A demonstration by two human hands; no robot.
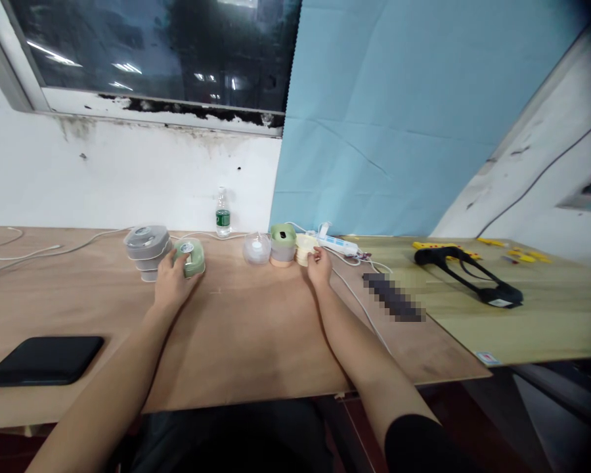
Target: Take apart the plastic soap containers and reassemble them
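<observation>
A sage-green lidded container sits on the plywood table, gripped from the near side by the left hand, its fingers closed around it. Farther right, the right hand touches a cream container; whether it grips is unclear.

Room to pass between the left hand and right hand, over the wooden table, stacked containers beyond the left hand, power strip and white cable past the right hand
</observation>
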